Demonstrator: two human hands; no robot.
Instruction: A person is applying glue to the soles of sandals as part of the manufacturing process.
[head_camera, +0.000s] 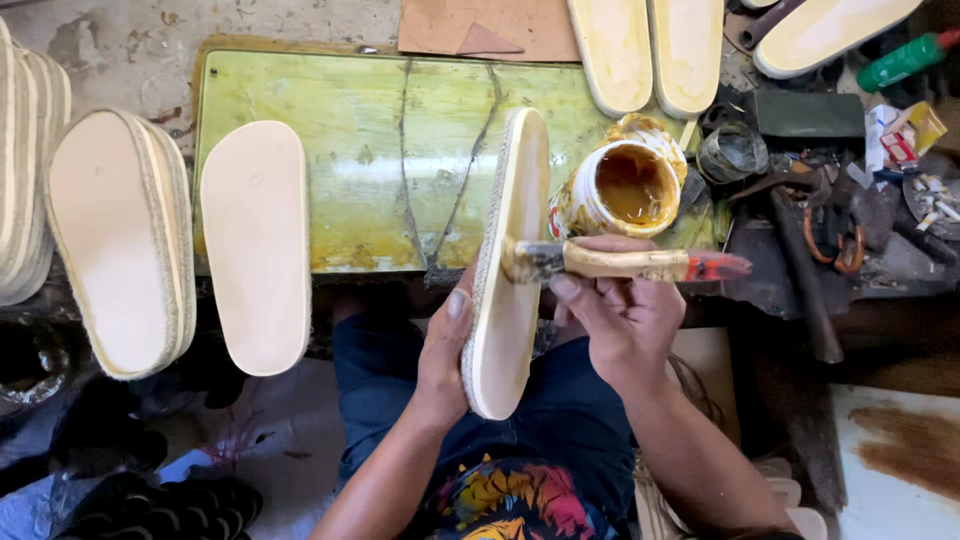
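My left hand (443, 350) grips a cream shoe sole (508, 300) with a woven rope edge, held tilted on its side over my lap. My right hand (622, 310) holds a glue-caked brush (620, 264) by its wooden handle, and the bristle end touches the sole's upper face. Just beyond the brush stands an open jar of amber glue (625, 187) on the green board (380, 150).
A flat cream insole (258, 240) lies at the board's left end, beside a stack of rope-edged soles (115, 240). More soles (650, 45) lie at the back. Dark tools, a green bottle (905, 60) and clutter crowd the right side.
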